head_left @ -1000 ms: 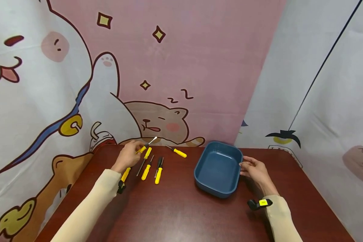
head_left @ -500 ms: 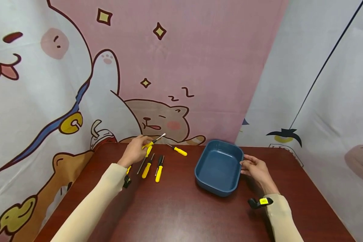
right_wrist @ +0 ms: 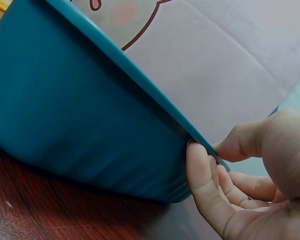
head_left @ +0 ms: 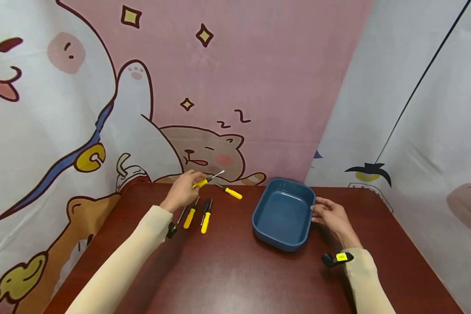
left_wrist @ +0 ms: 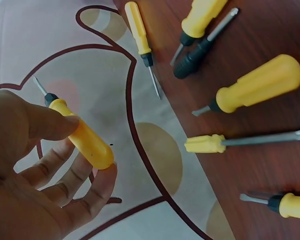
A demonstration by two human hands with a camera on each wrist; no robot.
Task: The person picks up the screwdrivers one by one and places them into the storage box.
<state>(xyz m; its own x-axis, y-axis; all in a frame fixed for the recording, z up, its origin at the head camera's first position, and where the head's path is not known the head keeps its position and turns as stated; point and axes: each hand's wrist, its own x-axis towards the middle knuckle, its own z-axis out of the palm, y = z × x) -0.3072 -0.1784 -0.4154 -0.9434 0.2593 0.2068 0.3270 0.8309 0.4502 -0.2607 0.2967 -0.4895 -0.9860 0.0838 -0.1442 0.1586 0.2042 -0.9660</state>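
My left hand pinches a yellow-handled screwdriver between thumb and fingers, raised over the table's back edge. Its metal tip points up and to the right in the head view. On the right, my right hand grips the rim of a blue rectangular bin, thumb on one side of the wall and fingers on the other. The bin stands on the table with nothing in it. Below the left hand lie more yellow screwdrivers and a black-handled screwdriver.
A single yellow screwdriver lies near the back edge, between the left hand and the bin. The dark red-brown table meets a cartoon-printed cloth at the back.
My left hand has carried the screwdriver up and to the right, toward the bin. The right hand keeps its grip on the bin, which stays in place.
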